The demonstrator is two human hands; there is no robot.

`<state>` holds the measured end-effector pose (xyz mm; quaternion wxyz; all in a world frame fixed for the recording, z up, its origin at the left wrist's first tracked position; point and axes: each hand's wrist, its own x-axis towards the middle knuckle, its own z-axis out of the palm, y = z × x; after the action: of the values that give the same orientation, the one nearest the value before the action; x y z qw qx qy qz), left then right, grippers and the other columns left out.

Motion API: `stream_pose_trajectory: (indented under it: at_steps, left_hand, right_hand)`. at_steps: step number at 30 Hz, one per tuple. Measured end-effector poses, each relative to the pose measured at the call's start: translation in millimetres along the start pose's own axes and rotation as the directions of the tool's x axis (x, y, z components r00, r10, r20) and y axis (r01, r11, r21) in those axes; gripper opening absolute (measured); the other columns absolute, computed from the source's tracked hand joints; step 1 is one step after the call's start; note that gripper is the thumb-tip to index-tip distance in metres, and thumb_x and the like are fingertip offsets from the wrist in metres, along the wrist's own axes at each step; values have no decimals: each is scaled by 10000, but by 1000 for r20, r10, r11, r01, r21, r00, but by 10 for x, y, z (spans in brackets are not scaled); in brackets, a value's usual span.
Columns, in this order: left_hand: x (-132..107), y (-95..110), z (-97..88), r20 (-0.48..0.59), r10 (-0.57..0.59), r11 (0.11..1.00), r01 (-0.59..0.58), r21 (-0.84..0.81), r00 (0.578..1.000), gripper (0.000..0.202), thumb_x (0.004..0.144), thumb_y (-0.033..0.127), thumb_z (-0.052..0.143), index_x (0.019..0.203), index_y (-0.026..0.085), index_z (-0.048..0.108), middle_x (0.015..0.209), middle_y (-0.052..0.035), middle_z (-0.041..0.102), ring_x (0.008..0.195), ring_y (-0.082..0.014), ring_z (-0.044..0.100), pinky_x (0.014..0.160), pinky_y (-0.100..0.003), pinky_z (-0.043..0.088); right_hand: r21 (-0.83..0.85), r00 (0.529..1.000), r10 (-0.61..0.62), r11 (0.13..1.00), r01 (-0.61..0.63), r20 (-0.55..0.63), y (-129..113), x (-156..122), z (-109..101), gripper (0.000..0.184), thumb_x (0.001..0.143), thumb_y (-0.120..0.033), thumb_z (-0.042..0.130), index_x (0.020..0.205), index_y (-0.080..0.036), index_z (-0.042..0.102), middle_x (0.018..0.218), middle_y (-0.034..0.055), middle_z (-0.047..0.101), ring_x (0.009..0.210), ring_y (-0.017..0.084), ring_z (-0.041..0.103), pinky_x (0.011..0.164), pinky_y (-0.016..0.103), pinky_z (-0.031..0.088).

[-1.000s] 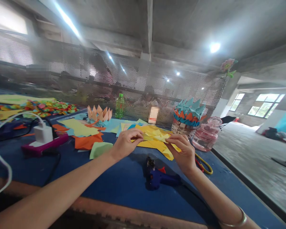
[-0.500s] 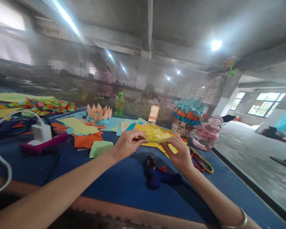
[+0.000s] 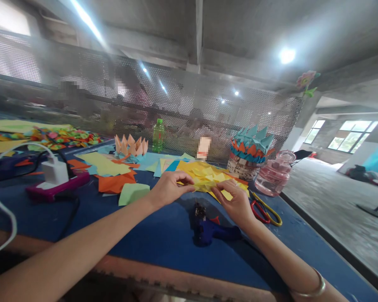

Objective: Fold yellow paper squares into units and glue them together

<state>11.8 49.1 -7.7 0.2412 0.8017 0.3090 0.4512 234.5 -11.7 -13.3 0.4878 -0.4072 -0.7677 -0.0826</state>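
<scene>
My left hand [image 3: 169, 187] and my right hand [image 3: 235, 203] both pinch a small folded yellow paper piece [image 3: 204, 183] held just above the blue table [image 3: 157, 235]. Behind it lies a pile of yellow paper sheets [image 3: 208, 173]. A blue glue gun [image 3: 209, 228] lies on the table just below my hands. Red-and-yellow scissors [image 3: 266, 211] rest to the right of my right hand. A bangle sits on my right wrist.
Orange, green and light blue paper sheets [image 3: 113, 172] lie at the left. A white charger on a pink power strip [image 3: 58, 180] has a white cable. A peach paper crown [image 3: 131, 147], green bottle [image 3: 158, 136], paper-topped basket [image 3: 248, 157] and pink jar [image 3: 272, 176] stand behind, before a perforated metal screen.
Both hands with the yellow piece have sunk a little toward the table, and my right hand has shifted left, closer to the left hand. The camera has tilted slightly.
</scene>
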Motion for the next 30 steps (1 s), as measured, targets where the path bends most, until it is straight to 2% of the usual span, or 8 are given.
stream_pose_trajectory:
  at_steps: [9,30]
  left_hand:
    - [-2,37,-13,19,-64,998,64,8,998,66,748,232,744,740,171,721,777,-18,732,737,-161,686,726,-267,529]
    - [-7,23,21,3,-67,996,67,52,998,78,735,231,719,690,171,697,724,-13,720,683,-151,659,630,-243,496]
  right_hand:
    - [-7,999,8,1000,-7,45,-2,-12,24,171,896,-229,622,729,-198,637,672,20,643,673,182,569,655,292,440]
    - [-18,994,-6,1000,8,106,1,-12,23,205,899,-229,609,696,-212,623,654,13,658,670,182,562,656,312,428]
